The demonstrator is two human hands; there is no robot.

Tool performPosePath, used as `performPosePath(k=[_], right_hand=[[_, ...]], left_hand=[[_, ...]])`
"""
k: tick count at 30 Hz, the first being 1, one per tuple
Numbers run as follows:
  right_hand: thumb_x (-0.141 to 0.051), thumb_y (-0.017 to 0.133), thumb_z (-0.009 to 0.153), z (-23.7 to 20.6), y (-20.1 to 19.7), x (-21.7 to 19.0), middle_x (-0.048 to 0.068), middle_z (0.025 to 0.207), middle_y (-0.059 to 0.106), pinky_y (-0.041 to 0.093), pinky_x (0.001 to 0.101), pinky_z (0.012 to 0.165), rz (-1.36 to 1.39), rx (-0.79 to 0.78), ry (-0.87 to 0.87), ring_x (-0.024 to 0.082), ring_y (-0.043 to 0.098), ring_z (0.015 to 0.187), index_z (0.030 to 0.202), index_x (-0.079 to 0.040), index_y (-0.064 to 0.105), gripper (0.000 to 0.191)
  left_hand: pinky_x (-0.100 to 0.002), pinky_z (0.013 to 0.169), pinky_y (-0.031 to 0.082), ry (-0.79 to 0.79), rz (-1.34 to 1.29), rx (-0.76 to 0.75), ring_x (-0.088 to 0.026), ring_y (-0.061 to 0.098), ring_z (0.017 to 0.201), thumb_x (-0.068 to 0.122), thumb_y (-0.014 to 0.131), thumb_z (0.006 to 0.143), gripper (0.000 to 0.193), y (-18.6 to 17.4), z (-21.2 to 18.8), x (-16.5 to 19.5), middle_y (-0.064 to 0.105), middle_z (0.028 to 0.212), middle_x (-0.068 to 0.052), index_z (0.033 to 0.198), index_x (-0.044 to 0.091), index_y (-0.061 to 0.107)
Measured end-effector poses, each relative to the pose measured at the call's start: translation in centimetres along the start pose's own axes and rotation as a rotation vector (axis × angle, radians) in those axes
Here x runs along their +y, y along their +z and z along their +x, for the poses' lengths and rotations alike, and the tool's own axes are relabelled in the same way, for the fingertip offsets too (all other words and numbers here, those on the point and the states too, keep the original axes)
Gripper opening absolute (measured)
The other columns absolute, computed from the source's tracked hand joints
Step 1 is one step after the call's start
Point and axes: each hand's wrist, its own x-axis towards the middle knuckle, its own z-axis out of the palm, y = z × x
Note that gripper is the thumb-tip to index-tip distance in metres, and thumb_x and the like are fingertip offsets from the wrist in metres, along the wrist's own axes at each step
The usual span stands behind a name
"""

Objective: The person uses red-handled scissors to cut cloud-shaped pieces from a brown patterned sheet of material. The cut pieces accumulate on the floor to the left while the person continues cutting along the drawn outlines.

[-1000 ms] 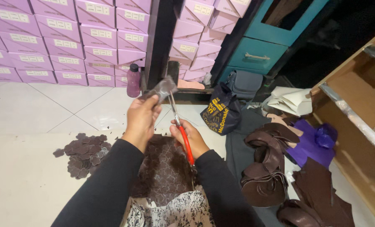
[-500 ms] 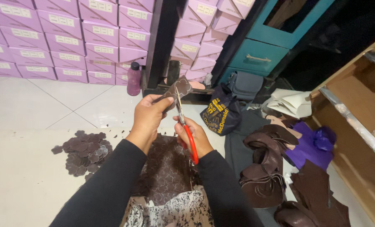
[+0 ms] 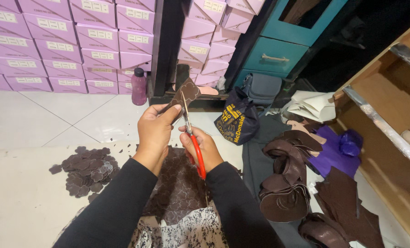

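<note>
A person's left hand [image 3: 155,133] is pinching a small brown leather piece [image 3: 183,94], while right-hand fingers [image 3: 204,148], closed around red-handled scissors [image 3: 193,142], are trimming it; cut pieces [image 3: 86,169] are lying at eight o'clock.

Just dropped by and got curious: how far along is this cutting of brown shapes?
Done: a pile of cut brown pieces lies on the floor. In hand: the left hand holds a brown piece while the right hand works red-handled scissors on it. Left: the marked brown sheet on the lap looks mostly uncut.
</note>
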Motion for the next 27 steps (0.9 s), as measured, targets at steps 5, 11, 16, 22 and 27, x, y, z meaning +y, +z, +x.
performPosePath(k=[5,11,16,22,27], right_hand=[[-0.034,0.063,0.099,0.1,0.1,0.0,-0.001,0.070,0.053,0.041,0.0235,0.046,-0.026,-0.006,0.003,0.007,0.050,0.054,0.129,-0.005,0.061,0.042],[-0.036,0.061,0.100,0.1,0.5,-0.1,-0.001,0.067,0.054,0.041,0.0241,0.045,-0.036,0.021,-0.002,0.007,0.050,0.051,0.127,-0.006,0.062,0.040],[-0.039,0.061,0.100,-0.1,1.1,-0.2,0.000,0.064,0.053,0.038,0.0246,0.042,-0.011,0.053,-0.014,0.008,0.047,0.047,0.123,-0.005,0.064,0.041],[-0.041,0.060,0.100,-0.1,1.4,-0.6,-0.001,0.058,0.052,0.036,0.0251,0.039,-0.073,0.079,-0.034,0.008,0.046,0.042,0.118,-0.004,0.065,0.041],[-0.041,0.060,0.103,-0.2,1.6,-0.8,-0.002,0.058,0.052,0.036,0.0251,0.040,-0.121,0.085,-0.109,0.007,0.045,0.044,0.111,-0.002,0.066,0.041]], left_hand=[[-0.024,0.075,0.055,-0.001,-0.115,0.014,-0.012,0.069,0.080,0.004,0.079,0.085,0.019,0.3,-0.1,0.0,0.075,0.093,-0.008,0.100,-0.002,0.067],[-0.023,0.073,0.054,-0.048,-0.121,0.035,-0.011,0.069,0.078,0.006,0.078,0.086,0.019,0.5,-0.4,0.3,0.074,0.091,-0.007,0.100,-0.001,0.067],[-0.024,0.066,0.048,-0.068,-0.129,0.053,-0.011,0.064,0.074,0.008,0.079,0.087,0.020,0.6,-0.5,0.2,0.073,0.090,-0.007,0.101,0.000,0.068],[-0.024,0.070,0.054,-0.050,-0.187,0.044,-0.011,0.068,0.076,0.006,0.078,0.086,0.021,0.4,-0.4,0.2,0.074,0.091,-0.008,0.100,-0.001,0.066],[-0.024,0.074,0.056,-0.013,-0.203,0.039,-0.012,0.070,0.079,0.005,0.078,0.085,0.020,0.5,-0.3,0.2,0.074,0.093,-0.009,0.100,-0.003,0.066]])
